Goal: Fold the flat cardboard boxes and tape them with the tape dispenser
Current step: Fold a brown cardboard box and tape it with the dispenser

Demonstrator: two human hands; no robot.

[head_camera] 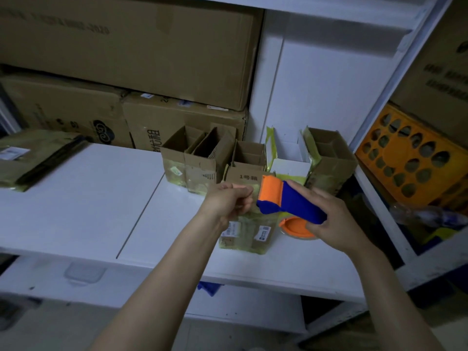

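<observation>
Gripping the blue-and-orange tape dispenser [291, 202] by its handle, the right hand [334, 219] held it above a flattened cardboard box [247, 234] on the white table [88, 198]. The left hand [225, 202] was curled tight beside the orange head (whether it pinched tape, I cannot tell); open small boxes [200, 158] stood behind.

Your tape dispenser [291, 202] is deep blue with a bright orange head. The small boxes [200, 158] before you are brown cardboard banded with yellowish tape. The tabletop [83, 198] is white, and the crate [410, 158] is orange, patterned with oval holes.
</observation>
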